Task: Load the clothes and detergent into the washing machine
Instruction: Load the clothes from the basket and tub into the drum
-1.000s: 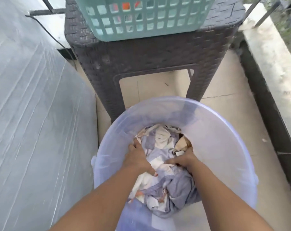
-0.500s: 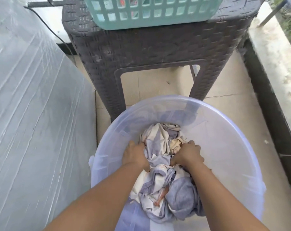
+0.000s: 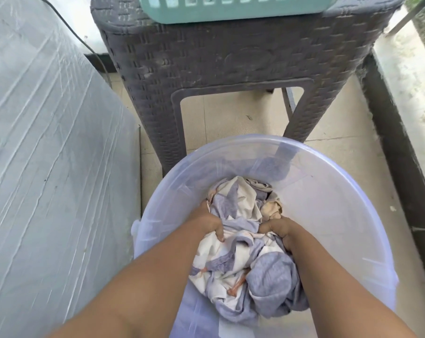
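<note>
A bundle of clothes (image 3: 240, 252), white, lilac-grey and beige, lies in a translucent lilac plastic tub (image 3: 328, 203) on the floor. Both my hands are down inside the tub. My left hand (image 3: 206, 222) grips the bundle on its left side, fingers curled into the cloth. My right hand (image 3: 278, 229) grips the bundle on its right side, fingers buried in the fabric. No detergent is in view.
A large object wrapped in clear plastic film (image 3: 48, 167) fills the left. A dark wicker-pattern stool (image 3: 231, 50) stands behind the tub with a teal basket (image 3: 231, 8) on top. A low concrete ledge (image 3: 406, 93) runs along the right. Beige floor tiles lie between.
My hands went from resting on top of the clothes to gripping the bundle from both sides. The view has tilted down and moved closer to the tub.
</note>
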`<action>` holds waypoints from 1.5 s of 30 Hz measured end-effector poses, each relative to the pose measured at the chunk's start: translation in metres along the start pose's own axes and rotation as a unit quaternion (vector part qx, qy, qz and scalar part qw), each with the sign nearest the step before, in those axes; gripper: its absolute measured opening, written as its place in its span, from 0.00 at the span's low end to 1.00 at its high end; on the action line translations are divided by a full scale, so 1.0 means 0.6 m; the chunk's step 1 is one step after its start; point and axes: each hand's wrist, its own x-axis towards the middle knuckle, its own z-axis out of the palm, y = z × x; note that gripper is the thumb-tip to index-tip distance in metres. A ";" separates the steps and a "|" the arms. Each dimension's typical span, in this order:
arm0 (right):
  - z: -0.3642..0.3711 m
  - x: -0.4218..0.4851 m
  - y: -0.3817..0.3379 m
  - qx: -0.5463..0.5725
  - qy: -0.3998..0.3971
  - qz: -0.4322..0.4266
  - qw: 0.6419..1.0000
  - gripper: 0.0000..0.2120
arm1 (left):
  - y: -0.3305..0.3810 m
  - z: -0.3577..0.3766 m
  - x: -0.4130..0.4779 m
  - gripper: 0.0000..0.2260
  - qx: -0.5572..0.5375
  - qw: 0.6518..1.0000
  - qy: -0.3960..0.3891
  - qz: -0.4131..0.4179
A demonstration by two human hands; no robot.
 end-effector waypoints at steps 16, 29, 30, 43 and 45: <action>0.007 -0.464 -0.098 0.073 0.078 -0.060 0.992 0.28 | 0.121 -0.122 -0.390 0.39 0.012 0.997 0.037 0.072; 0.045 -0.960 -0.193 0.066 0.085 -0.233 0.966 0.13 | 0.214 -0.313 -0.864 0.24 0.068 0.970 0.121 0.199; 0.044 -0.984 -0.200 0.054 0.081 -0.248 0.964 0.15 | 0.222 -0.327 -0.897 0.25 0.078 0.966 0.122 0.215; 0.174 -1.333 -0.325 -0.029 -0.039 -0.418 0.907 0.26 | 0.201 -0.579 -1.275 0.31 0.124 0.910 0.237 0.315; 0.211 -1.374 -0.345 -0.047 -0.047 -0.439 0.896 0.25 | 0.175 -0.619 -1.316 0.32 0.096 0.904 0.256 0.329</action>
